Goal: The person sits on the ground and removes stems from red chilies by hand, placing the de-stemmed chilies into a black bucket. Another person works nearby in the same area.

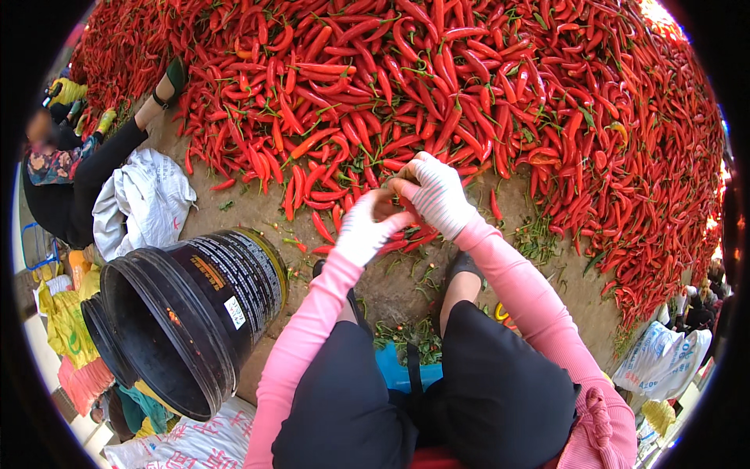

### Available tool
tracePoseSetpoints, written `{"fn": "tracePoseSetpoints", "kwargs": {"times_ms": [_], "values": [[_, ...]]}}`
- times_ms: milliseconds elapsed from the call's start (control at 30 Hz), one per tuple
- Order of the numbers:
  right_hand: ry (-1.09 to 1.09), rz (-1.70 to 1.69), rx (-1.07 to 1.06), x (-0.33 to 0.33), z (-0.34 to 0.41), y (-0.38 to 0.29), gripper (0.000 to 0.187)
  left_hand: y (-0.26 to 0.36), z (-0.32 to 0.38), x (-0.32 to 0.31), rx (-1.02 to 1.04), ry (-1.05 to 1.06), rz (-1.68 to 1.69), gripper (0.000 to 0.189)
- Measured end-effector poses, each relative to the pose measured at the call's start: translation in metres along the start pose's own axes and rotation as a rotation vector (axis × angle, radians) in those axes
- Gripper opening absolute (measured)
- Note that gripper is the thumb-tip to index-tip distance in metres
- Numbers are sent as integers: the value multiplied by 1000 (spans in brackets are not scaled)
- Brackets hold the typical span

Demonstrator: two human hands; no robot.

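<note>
My left hand (364, 230) and my right hand (438, 190) meet at the near edge of a big heap of red chili peppers (410, 76). Both wear white knit gloves with grey stripes, and the fingertips are bare. A red chili pepper (410, 209) shows between them, at the curled fingers and thumb of my left hand. My right hand bends over it from the right, thumb and forefinger close together; whether they grip the stem is hidden. Loose peppers (325, 196) lie on the ground just beyond the left hand.
A black plastic bucket (231, 275) lies on its side at the left, its mouth towards me. White woven sacks (143, 199) lie beyond it. Green stems (419, 340) litter the ground between my feet. Another person (64, 158) sits at the far left. More sacks (662, 357) stand at the right.
</note>
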State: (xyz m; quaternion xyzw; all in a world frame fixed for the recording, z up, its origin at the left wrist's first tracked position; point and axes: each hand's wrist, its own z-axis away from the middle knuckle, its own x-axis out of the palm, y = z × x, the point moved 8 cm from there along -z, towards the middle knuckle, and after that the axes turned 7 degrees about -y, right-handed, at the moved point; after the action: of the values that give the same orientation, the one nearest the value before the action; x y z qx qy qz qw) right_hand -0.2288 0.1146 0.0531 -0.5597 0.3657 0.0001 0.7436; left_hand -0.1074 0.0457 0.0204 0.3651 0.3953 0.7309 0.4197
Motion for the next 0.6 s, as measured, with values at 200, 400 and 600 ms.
{"fn": "tracePoseSetpoints", "kwargs": {"times_ms": [200,400,600], "values": [[-132,-789,479,25,37,17,28,-40,4,-2,-260,-150,-52,32],[-347,637,-31,-3,52,29,24,-49,71,-132,-82,403,-394,19],[-381,645,-111,90,20,1,18,-101,89,-175,-241,604,-61,24]]}}
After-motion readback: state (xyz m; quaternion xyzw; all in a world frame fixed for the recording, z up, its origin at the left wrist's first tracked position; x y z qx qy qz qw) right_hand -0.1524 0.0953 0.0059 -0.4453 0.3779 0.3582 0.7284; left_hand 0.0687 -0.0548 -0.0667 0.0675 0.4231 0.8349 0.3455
